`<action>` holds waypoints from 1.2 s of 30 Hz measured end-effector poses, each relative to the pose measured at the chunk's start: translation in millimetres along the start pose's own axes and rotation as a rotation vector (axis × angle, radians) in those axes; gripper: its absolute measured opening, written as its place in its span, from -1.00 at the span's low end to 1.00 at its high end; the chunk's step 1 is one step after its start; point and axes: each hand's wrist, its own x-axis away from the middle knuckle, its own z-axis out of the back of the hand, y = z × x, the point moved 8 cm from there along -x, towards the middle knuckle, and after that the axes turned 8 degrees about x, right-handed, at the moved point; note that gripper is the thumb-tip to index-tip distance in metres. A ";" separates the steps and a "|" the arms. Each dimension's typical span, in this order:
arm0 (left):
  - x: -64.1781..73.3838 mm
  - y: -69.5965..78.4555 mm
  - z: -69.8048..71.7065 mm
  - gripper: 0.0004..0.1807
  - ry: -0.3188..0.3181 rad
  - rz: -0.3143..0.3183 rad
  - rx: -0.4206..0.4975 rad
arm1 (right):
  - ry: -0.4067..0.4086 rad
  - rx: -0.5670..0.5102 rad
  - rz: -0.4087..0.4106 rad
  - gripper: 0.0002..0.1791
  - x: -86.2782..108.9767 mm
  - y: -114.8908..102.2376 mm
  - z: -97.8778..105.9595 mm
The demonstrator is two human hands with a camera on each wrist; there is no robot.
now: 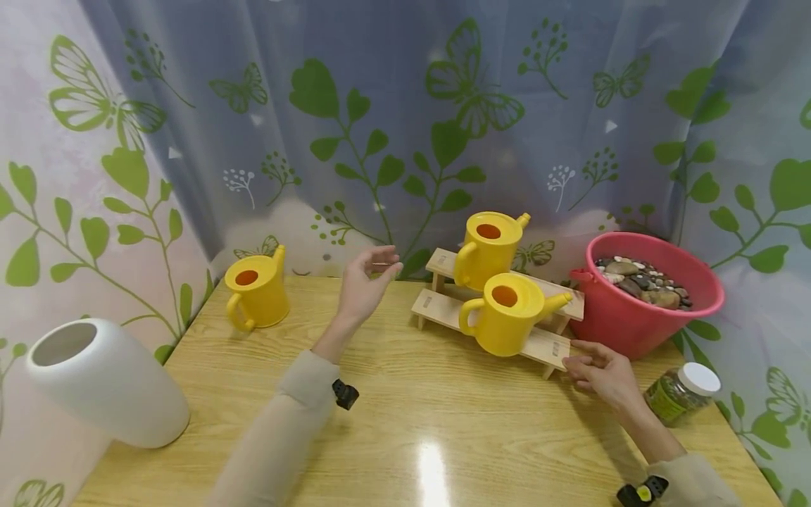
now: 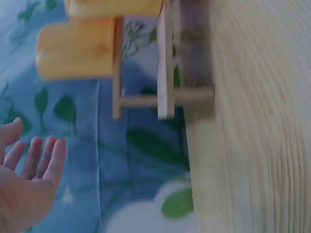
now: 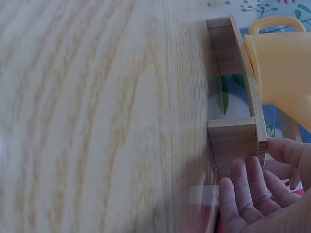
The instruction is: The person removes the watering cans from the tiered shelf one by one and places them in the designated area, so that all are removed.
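Note:
A two-tier wooden stand [image 1: 443,310] bears one yellow watering can [image 1: 491,246] on its upper step and another yellow watering can [image 1: 507,317] on its lower step. Both spouts point right. My right hand [image 1: 605,377] pinches the right end of the lower step, thumb on the board's top edge and fingertips at its end, as the right wrist view shows. My left hand [image 1: 367,285] is raised left of the stand, fingers loosely bent, holding nothing. In the left wrist view the stand's end [image 2: 165,97] lies beyond the left hand [image 2: 29,184].
A third yellow watering can [image 1: 260,296] stands at the back left. The white vase [image 1: 120,387] is at the left edge. On the right are a red bucket [image 1: 621,327] of pebbles and a white-lidded jar [image 1: 678,394]. A patterned curtain [image 1: 393,105] hangs behind the table.

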 end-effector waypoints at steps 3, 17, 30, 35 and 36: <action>-0.1 -0.4 -29.5 -0.61 -0.064 -0.003 0.000 | 0.001 0.005 0.003 -0.21 -0.2 0.7 0.1; -7.4 -5.1 -98.4 -0.62 -0.171 -0.003 0.008 | 0.007 0.004 0.016 -0.23 -0.1 -1.4 -0.2; -15.9 -11.1 -112.5 -0.63 -0.165 0.013 -0.003 | 0.000 0.009 0.011 -0.22 -1.0 0.7 0.8; -15.7 -9.3 -111.1 -0.67 -0.167 -0.015 -0.011 | -0.003 0.009 0.013 -0.22 -0.8 0.4 0.8; -15.4 -8.5 -110.0 -0.68 -0.168 -0.028 -0.010 | -0.003 0.011 0.014 -0.22 -0.6 0.1 0.9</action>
